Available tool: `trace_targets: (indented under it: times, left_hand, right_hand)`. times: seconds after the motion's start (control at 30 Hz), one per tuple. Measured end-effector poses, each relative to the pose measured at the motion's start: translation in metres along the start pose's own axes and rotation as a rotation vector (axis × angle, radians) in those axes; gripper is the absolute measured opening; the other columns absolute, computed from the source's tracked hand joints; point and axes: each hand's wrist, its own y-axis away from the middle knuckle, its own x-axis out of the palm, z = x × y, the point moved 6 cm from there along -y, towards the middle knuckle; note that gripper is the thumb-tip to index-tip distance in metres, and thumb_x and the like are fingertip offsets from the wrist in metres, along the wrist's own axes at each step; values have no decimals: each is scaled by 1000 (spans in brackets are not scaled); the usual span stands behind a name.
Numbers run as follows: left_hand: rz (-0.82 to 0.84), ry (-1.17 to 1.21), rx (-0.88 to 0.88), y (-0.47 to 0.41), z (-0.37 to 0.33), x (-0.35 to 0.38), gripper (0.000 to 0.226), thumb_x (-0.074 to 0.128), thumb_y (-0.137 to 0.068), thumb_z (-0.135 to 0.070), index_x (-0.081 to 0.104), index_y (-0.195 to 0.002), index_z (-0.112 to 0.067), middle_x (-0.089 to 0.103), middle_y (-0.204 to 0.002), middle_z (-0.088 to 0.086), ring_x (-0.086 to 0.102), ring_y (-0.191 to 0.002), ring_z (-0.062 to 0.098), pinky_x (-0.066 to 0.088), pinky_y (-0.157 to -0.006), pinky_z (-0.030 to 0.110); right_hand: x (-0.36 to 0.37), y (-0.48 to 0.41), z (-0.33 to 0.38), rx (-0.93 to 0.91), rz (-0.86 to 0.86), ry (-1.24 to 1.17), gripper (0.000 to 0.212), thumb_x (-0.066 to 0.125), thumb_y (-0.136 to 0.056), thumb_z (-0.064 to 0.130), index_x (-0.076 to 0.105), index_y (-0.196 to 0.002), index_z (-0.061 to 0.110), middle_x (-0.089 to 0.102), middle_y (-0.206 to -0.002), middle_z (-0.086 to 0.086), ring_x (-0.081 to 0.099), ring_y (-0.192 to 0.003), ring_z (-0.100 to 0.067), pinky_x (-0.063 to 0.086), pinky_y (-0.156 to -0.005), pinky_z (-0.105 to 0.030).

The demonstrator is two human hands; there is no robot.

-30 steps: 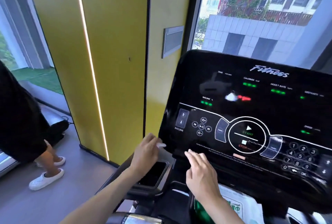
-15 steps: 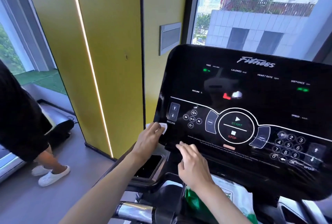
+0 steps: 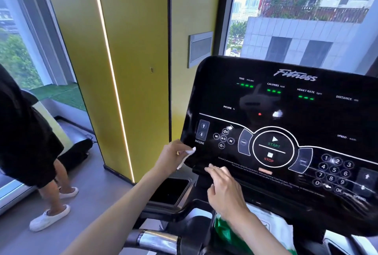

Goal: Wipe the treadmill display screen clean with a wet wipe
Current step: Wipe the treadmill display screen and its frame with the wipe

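One thin white wet wipe [image 3: 187, 157] in left hand [image 3: 170, 157] grip against glossy black display screen [image 3: 286, 111]; right hand [image 3: 225, 189] open

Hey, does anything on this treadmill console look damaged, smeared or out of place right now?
Nothing looks damaged. The console shows pale streaks near the number keypad, possibly smears or glare. The left hand holds the white wipe at the lower left corner.

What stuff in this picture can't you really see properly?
Head view, the only one:
- wet wipe: mostly hidden inside the left hand; only a white edge shows.
- green and white packet: covered by the right hand and wrist; print unreadable.
- display screen: right side cut off by the frame; small print under STOP too tiny.
- bystander: cut off by the left edge.
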Motion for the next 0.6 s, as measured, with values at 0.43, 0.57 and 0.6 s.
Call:
trace_targets:
  times: [0.43,0.57,0.6]
  left_hand:
    - [-251,-216,69,-30,-12,-11,23,47,-91,4,66,-99,-8,61,-99,5,61,-83,25,53,-64,43]
    - [-225,-208,130,-12,3,3,24,50,-87,8,68,-95,-7,62,-95,7,63,-76,28,53,-59,44]
    - [-197,-199,157,-5,4,10,24,50,-86,9,68,-94,-6,62,-94,7,63,-74,28,53,-57,43]
  right_hand:
    - [1,-1,-1,-12,2,42,53,56,-67,0,60,-118,13,59,-126,3,55,-110,-15,55,-67,-25]
    - [4,-1,-2,-4,-3,15,52,53,-67,1,59,-118,12,59,-126,2,54,-111,-15,55,-66,-26]
    - [4,0,-2,-2,-8,15,52,53,-66,1,60,-117,12,59,-125,2,54,-111,-15,55,-66,-26]
